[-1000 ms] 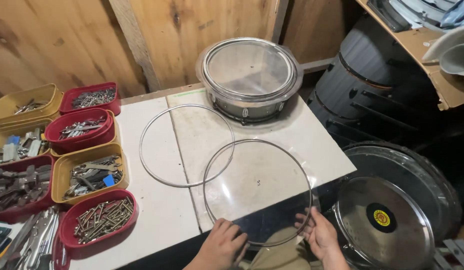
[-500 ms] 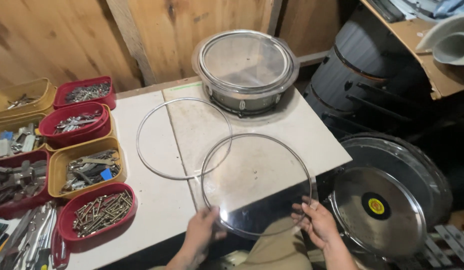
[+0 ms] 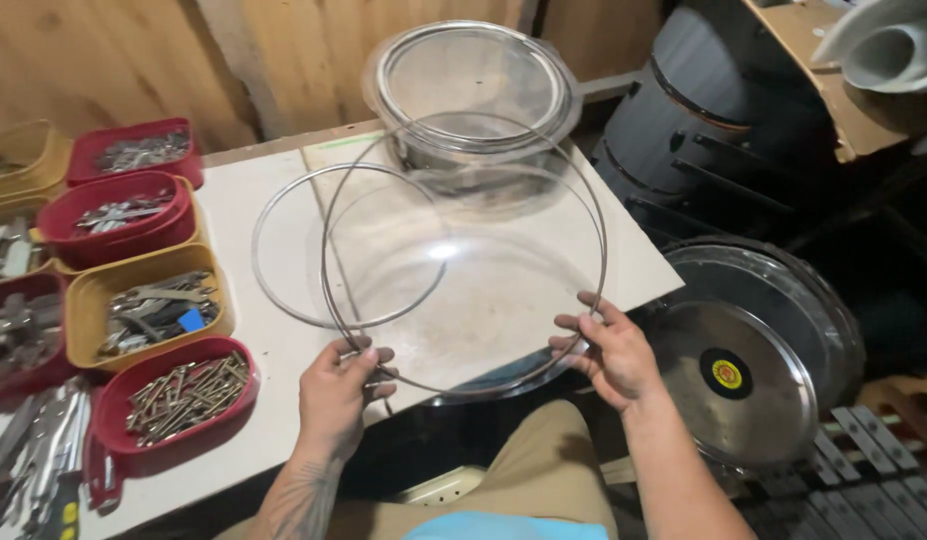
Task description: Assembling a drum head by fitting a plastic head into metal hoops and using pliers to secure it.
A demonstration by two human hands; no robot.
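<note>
Clear film stretched in a thin metal hoop makes up the drumhead you are holding, lifted off the white table and tilted so its far edge rises in front of the drum shell. Your left hand grips the near-left part of the rim, fingers curled over the edge. Your right hand grasps the near-right part of the rim, thumb on top and fingers wrapped under. Both hands are clenched on the hoop.

Flat on the table, to the left and partly seen through the film, lies a bare metal ring. The drum shell stands at the table's far edge against the wooden wall.

Along your left side sit trays of hardware: a red oval tray of screws nearest you, a yellow tray of mixed metal parts beyond it, and more red trays further back. Down on your right, beside the table, a drum with a shiny head rests near the floor.
</note>
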